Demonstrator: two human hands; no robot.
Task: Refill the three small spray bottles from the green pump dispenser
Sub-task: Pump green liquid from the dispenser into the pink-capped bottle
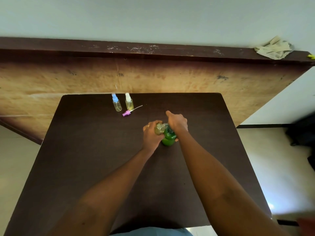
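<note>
a: where is the bottle being filled?

b: in the left hand [150, 133], near the middle of the table [85, 150]. the fingers wrap round the open small bottle [159, 129], clamped on it, and hold it tilted against the left side of the green pump dispenser [168, 138], its mouth up by the spout. i judge that is so the liquid goes straight in and not onto the wood.

a: and the right hand [177, 122]?

b: it sits on top of the pump head, one finger pointing to the far side. it looks placed to push down, but the hand hides the pump head, so i cannot tell whether the other fingers curl round it or just lie flat on it.

a: why is that purple spray cap [127, 113] lying loose?

b: it lies on its side with the dip tube out, just near of the white-capped bottle [129, 103]. most likely it belongs to the bottle in hand, parked far enough off to keep out of the way.

a: the other two?

b: the blue-capped bottle [116, 103] and the white-capped one stand upright side by side at the far edge, left of the hands, both capped and with some yellowish liquid in them. whether they count as refilled, i can't judge from here.
</note>
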